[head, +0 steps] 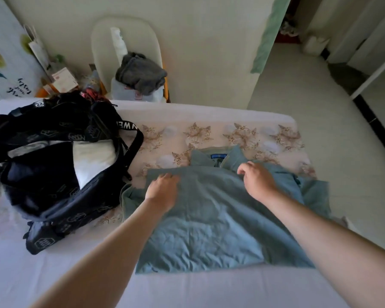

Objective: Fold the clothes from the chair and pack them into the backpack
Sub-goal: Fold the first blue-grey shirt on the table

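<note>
Home bedroom: bed [209,121] with floral sheet, clothes-piled chair [105,36], tiled floor [309,112].

The backpack [60,174] runs off the left edge, its rim covers most of the white clothes [93,161] inside, and the lettering on its straps shows only in pieces. Both the left hand [162,188] and the right hand [257,181] curl their fingertips out of sight against the shirt [209,218], so pinching or pressing cannot be told, and the blue collar label [219,156] is too small to read. The chair [102,41] has its seat buried under a grey garment [140,73], and the bed [209,285] hides its legs.
</note>
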`<state>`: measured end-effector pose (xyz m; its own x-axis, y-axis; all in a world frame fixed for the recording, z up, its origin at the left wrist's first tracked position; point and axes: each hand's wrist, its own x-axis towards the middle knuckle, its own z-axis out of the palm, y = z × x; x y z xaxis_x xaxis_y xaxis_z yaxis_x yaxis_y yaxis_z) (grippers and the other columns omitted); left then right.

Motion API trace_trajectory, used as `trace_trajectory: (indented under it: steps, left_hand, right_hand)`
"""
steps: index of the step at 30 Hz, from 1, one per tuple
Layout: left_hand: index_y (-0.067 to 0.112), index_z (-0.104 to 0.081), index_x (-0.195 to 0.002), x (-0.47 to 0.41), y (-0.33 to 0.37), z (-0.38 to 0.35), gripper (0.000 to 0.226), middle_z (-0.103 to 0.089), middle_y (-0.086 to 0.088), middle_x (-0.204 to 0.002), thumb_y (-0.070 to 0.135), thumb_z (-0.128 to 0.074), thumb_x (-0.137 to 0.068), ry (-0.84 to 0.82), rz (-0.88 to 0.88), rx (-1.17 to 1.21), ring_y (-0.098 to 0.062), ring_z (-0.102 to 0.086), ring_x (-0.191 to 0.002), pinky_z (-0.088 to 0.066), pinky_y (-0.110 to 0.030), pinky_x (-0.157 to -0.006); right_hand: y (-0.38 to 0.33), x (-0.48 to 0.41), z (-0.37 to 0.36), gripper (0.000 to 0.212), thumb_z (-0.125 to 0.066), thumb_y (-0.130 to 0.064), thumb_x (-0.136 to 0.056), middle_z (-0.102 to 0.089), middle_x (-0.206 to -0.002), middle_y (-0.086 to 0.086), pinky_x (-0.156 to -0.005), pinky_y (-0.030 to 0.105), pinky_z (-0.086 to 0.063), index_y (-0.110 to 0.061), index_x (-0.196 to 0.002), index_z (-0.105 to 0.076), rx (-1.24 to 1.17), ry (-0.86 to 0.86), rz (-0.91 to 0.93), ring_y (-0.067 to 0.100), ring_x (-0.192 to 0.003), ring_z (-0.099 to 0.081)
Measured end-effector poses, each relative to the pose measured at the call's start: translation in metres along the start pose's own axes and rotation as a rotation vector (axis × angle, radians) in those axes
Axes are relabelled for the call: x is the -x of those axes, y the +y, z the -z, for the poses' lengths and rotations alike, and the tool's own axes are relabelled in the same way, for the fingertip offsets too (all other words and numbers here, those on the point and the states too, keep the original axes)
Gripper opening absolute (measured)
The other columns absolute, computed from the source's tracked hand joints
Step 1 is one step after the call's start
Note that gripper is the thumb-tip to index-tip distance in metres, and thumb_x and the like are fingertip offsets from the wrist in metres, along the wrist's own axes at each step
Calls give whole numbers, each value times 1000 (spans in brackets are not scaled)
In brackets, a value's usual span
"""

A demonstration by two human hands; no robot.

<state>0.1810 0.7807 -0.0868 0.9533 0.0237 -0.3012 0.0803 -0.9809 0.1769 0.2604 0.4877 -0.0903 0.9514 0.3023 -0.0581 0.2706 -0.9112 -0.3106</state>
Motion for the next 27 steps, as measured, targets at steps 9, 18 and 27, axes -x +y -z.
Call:
trace_trajectory:
  steps: [9, 18, 27]
  left_hand:
    - [20, -36, -138, -74, -12, -13, 46, -43, -8, -136, 37, -47, -96, -53, -36, -207, -29, -42, -125, -31, -42, -106]
    - [17, -50, -94, -75, -23, 3, 13, -56, -5, -100, 29, -46, -92, 12, -74, -16, -27, -54, -98, -40, -36, -78]
    - [12, -52, -107, -113, -33, 29, 18, -58, -11, -101, 25, -51, -94, 376, 63, 5, -33, -52, -95, -42, -43, -82]
  right_hand:
    - [48, -17, 0, 52, -55, -17, -78, -59, -122, -2, -101, 42, -35, -30, -128, -49, 392, -343, -28, 23, -116, -55]
    - [69, -25, 4, 11, -57, -12, -74, -57, -70, -4, -86, 37, -32, -21, -77, -53, 177, -79, -46, 25, -76, -63]
    - [60, -77, 19, 34, -59, -1, -75, -66, -93, 16, -88, 48, -37, -9, -108, -60, 435, 248, -202, 36, -92, -57]
